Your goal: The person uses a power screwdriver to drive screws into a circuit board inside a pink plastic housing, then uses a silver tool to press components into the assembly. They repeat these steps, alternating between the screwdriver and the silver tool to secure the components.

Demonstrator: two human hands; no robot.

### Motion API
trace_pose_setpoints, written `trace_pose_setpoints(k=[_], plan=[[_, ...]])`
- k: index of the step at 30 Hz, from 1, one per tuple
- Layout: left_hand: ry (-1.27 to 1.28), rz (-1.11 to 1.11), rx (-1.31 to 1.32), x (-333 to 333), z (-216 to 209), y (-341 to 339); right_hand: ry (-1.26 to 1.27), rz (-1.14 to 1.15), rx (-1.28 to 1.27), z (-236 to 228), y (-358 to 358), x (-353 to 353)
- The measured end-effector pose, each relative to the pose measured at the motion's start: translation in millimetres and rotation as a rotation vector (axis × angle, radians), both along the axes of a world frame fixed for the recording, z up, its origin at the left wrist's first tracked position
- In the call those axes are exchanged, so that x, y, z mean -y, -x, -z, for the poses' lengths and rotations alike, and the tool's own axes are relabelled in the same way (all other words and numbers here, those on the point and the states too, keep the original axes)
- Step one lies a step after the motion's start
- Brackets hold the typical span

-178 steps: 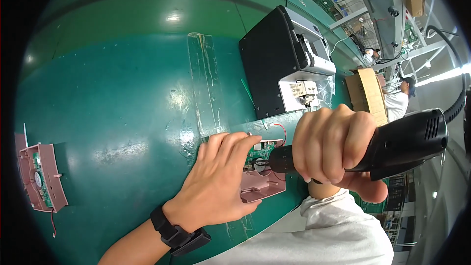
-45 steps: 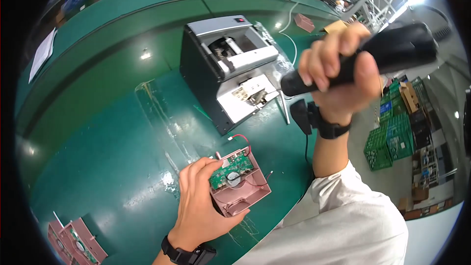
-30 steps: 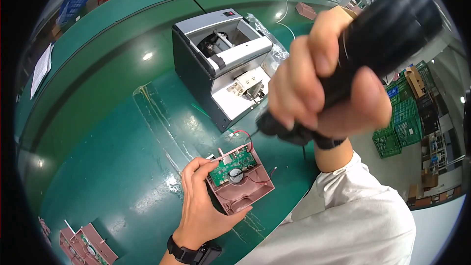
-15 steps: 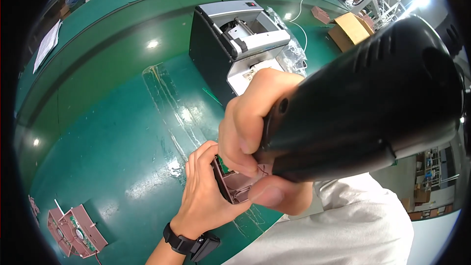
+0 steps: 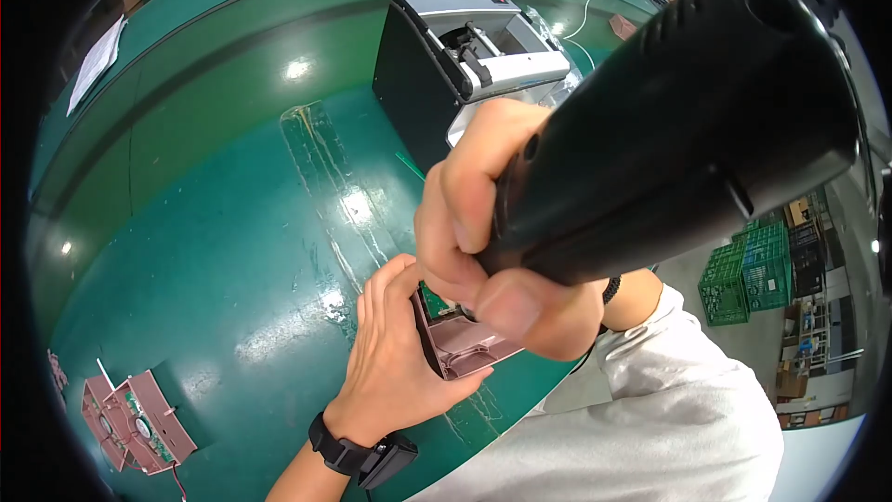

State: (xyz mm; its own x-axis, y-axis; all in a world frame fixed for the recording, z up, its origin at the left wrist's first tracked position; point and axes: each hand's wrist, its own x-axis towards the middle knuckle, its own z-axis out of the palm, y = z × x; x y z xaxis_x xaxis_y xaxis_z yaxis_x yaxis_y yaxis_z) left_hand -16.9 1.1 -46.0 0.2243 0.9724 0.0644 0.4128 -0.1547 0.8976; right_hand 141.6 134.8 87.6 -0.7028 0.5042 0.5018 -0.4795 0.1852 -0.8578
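My left hand (image 5: 390, 339), with a black strap at its wrist, grips a dusky-pink plastic housing (image 5: 465, 339) by its side wall, thumb along the lower edge. A bit of green circuit board shows inside the housing. Over it, my right hand (image 5: 506, 232) is wrapped round the narrow end of a thick black electric screwdriver (image 5: 678, 121). The tool slants from the upper right down toward the housing. Its tip is hidden behind my right fingers, so I cannot tell whether it touches anything inside.
A black and silver machine (image 5: 465, 56) stands beyond my hands. At the lower left lies an opened pink housing (image 5: 139, 423) with circuit boards and a wire. Clear tape (image 5: 325, 167) is stuck to the green table. Green crates (image 5: 748, 270) stand on the floor at right.
The screwdriver and my right hand have shifted slightly up and left, uncovering more of the housing's inside. My left hand keeps its hold. The whole view has shifted a little.
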Motion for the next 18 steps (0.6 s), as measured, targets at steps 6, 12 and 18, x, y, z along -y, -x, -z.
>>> trace_pose_setpoints(k=[6, 12, 18], plan=[[-0.049, 0.000, -0.003, -4, -5, 2, -0.077, 0.095, -0.016, -15, -7, -7], [-0.203, -0.045, 0.014, -5, -6, -2, -0.152, 0.200, -0.037, -22, -19, -8], [-0.207, -0.041, 0.019, -6, -12, -1, -0.099, 0.419, 0.263, -14, -23, -6]])
